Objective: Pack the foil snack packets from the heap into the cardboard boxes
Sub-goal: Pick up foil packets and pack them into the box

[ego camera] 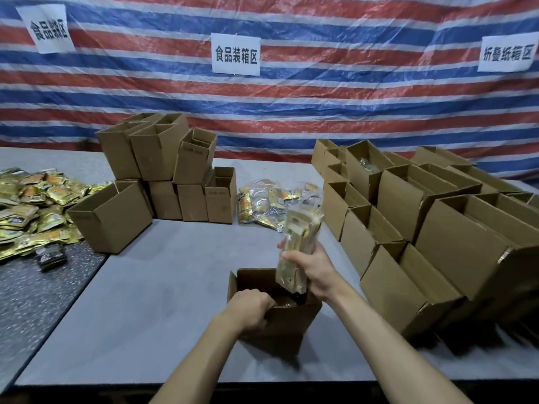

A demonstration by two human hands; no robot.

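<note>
Forearms outstretched; left hand (251, 308) low, right hand (313, 271) higher, fingers of both curled.

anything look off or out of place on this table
One dark packet lies at the near edge of the gold packet heap, unlike the rest. A top box in the back stack sits tilted.

Three signs (235, 53), two hands (251, 307)

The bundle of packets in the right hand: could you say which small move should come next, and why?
Probably lower the bundle straight into the open box: the right hand holds it nearly upright over the opening, while the left hand grips the near rim.
</note>
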